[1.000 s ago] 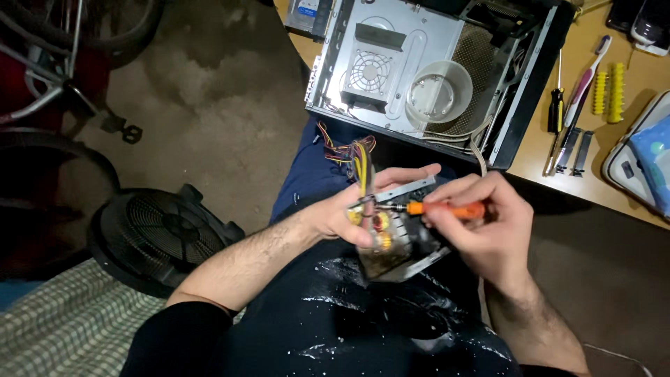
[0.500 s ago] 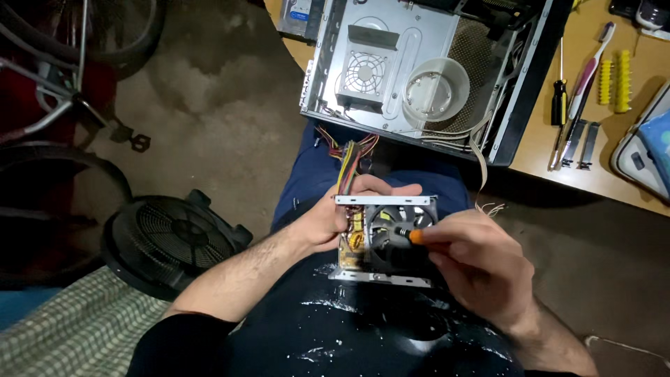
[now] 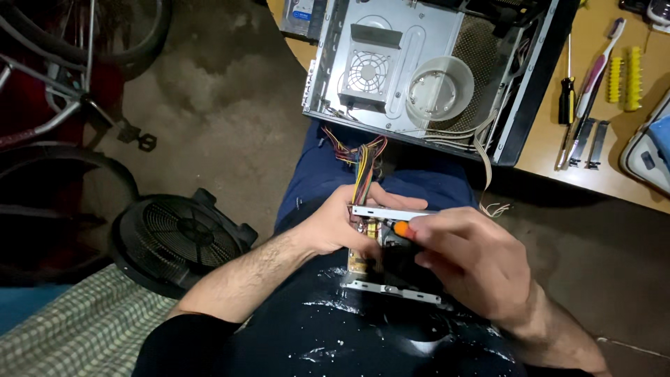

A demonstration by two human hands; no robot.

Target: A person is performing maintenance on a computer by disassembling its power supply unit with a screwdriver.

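On my lap I hold a small metal power supply unit [image 3: 380,246] with a bundle of coloured wires [image 3: 363,160] running up toward an open computer case [image 3: 419,70]. My left hand [image 3: 338,223] grips the unit's left side. My right hand [image 3: 467,262] is closed around an orange-handled screwdriver [image 3: 401,229], its tip hidden inside the unit. The case lies on its side at the edge of a wooden table [image 3: 614,160], with a fan and a round clear dish inside.
On the table to the right lie a black screwdriver [image 3: 567,98], a toothbrush [image 3: 593,77], yellow bit holders [image 3: 624,77] and a white case [image 3: 652,153]. A black floor fan [image 3: 181,237] and bicycle parts [image 3: 56,105] stand on the concrete floor at left.
The unit has been turned so its metal frame faces up. My right hand moved from holding the screwdriver sideways to pointing it down into the unit.
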